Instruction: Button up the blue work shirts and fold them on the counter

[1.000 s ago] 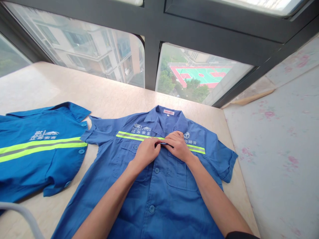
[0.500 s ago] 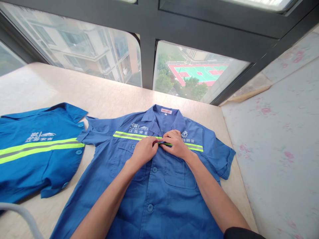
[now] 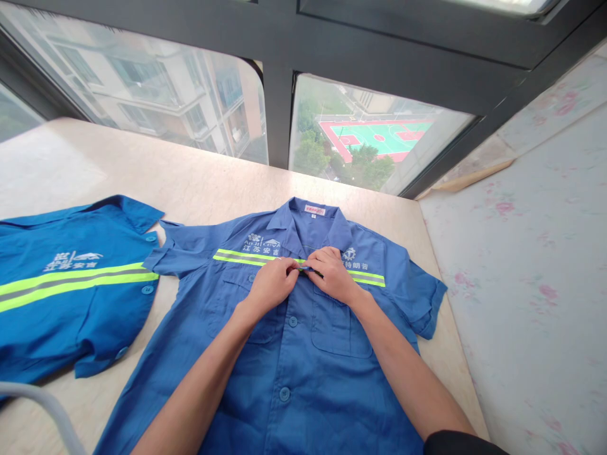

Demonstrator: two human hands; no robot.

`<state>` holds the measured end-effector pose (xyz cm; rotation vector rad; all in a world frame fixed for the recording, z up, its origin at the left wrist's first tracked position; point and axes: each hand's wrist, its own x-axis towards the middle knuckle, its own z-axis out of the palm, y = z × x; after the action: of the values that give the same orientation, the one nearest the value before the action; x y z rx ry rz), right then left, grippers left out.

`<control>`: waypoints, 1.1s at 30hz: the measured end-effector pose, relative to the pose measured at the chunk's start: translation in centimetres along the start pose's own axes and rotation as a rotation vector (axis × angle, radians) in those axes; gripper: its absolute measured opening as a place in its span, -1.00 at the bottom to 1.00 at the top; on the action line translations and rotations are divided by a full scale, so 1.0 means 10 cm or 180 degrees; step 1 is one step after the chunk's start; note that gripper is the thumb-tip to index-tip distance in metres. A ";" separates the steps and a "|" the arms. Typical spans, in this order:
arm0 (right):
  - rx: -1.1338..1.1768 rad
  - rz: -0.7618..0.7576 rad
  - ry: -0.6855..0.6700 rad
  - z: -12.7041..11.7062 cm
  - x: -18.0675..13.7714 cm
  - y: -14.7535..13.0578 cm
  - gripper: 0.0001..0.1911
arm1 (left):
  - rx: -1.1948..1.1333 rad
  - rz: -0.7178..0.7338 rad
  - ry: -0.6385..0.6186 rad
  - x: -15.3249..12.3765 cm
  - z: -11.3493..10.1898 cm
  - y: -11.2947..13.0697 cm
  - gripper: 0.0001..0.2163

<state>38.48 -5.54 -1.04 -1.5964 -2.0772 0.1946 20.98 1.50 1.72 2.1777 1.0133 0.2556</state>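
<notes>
A blue short-sleeved work shirt (image 3: 303, 360) with a yellow-green reflective stripe lies flat, front up, on a beige table (image 3: 199, 183). My left hand (image 3: 272, 284) and my right hand (image 3: 334, 273) meet at the shirt's front placket, level with the chest stripe. Both hands pinch the fabric edges there, fingers closed around the spot where a button sits. Two buttons lower on the placket are fastened. The collar points toward the window.
A second, brighter blue shirt (image 3: 71, 284) with the same stripe lies at the left of the table. A grey curved tube (image 3: 42, 411) crosses the lower left corner. Dark window frames (image 3: 279, 95) run along the far edge; a floral-patterned surface (image 3: 531, 265) is at the right.
Both hands have stayed pinched at the chest stripe with only small finger shifts. The view has drifted slightly.
</notes>
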 end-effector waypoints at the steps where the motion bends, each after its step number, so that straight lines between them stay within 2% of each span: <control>1: -0.0043 -0.0007 -0.0014 0.00 0.00 -0.01 -0.85 | -0.0067 -0.0014 -0.0012 0.00 -0.01 0.00 -0.81; 7: -0.0068 -0.0051 0.0021 0.01 0.00 -0.01 -0.82 | -0.0248 -0.0099 -0.0018 0.01 -0.01 0.00 -0.82; 20: 0.0332 0.0029 -0.0023 0.00 0.00 0.06 -0.86 | 0.0154 0.0034 -0.0024 0.01 0.00 -0.01 -0.82; 26: 0.0333 0.0066 -0.0083 0.01 0.00 0.06 -0.84 | -0.0112 0.0094 -0.0081 0.01 -0.03 0.01 -0.85; 33: 0.0173 0.0044 -0.0078 0.04 0.00 0.04 -0.78 | 0.0175 0.0007 -0.0006 0.00 0.01 0.05 -0.83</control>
<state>38.68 -5.32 -1.54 -1.5838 -2.0620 0.2743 21.31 1.19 1.94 2.2280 1.0280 0.2294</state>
